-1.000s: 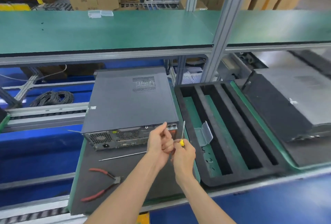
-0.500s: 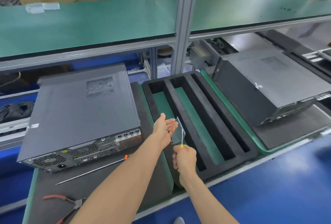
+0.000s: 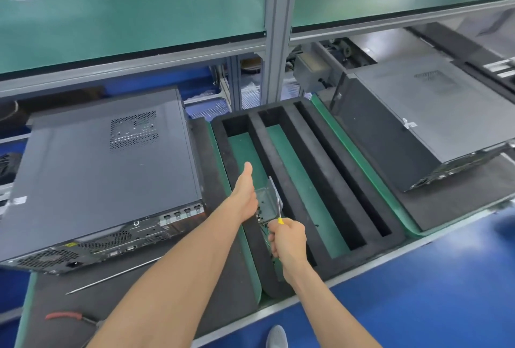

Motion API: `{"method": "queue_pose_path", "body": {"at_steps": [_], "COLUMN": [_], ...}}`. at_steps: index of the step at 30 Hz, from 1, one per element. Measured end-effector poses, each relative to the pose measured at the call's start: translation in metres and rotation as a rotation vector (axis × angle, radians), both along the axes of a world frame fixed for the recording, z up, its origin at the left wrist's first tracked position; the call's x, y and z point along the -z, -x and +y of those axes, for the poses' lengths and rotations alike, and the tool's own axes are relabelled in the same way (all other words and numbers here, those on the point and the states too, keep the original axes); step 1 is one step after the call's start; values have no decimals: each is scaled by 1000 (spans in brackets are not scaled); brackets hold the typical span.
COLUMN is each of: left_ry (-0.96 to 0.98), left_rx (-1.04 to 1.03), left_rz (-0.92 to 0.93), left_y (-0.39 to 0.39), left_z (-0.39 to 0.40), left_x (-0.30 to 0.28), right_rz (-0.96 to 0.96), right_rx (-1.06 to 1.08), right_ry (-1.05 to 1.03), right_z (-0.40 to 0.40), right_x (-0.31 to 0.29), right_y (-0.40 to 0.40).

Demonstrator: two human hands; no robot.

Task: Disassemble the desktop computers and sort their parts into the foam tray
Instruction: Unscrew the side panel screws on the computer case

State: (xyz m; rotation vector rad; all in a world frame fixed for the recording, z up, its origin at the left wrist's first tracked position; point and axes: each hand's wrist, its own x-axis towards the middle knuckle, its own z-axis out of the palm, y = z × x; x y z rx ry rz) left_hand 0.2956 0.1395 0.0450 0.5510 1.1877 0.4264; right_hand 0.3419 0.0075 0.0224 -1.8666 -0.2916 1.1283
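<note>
A grey desktop computer (image 3: 106, 169) lies flat on a dark mat at the left, its rear ports facing me. The black foam tray (image 3: 315, 169) with long slots stands in the middle. In its leftmost slot sits a small grey metal bracket (image 3: 266, 202) with a few tiny screws beside it. My left hand (image 3: 246, 194) hangs over that slot with its fingers straight and turned downward, holding nothing I can see. My right hand (image 3: 287, 239) grips a yellow-handled screwdriver (image 3: 279, 208) whose shaft points up in front of the bracket.
A second grey computer (image 3: 429, 122) lies on its own mat at the right. A long thin metal rod (image 3: 111, 275) and red-handled pliers (image 3: 67, 315) rest on the left mat near the front edge. A green shelf (image 3: 139, 19) and an aluminium post (image 3: 276, 27) rise behind.
My left hand has left the computer's rear corner and moved right over the tray's first slot, opening there. My right hand followed with the screwdriver. My view swung to the right.
</note>
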Motion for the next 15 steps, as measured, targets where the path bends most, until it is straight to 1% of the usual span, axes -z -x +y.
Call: {"method": "queue_pose_path", "body": {"at_steps": [7, 10, 15], "left_ry": [-172, -247, -318], "left_rx": [89, 108, 106], "left_rz": [-103, -147, -140], "left_y": [23, 54, 122], "left_z": [-20, -32, -49], "left_x": [-15, -21, -33], "right_rz": [25, 16, 0], "right_rx": [-10, -19, -21], "right_ry": [-45, -85, -154], "right_z": [13, 21, 29], "right_x": [-9, -18, -33], "right_y": [8, 27, 72]}}
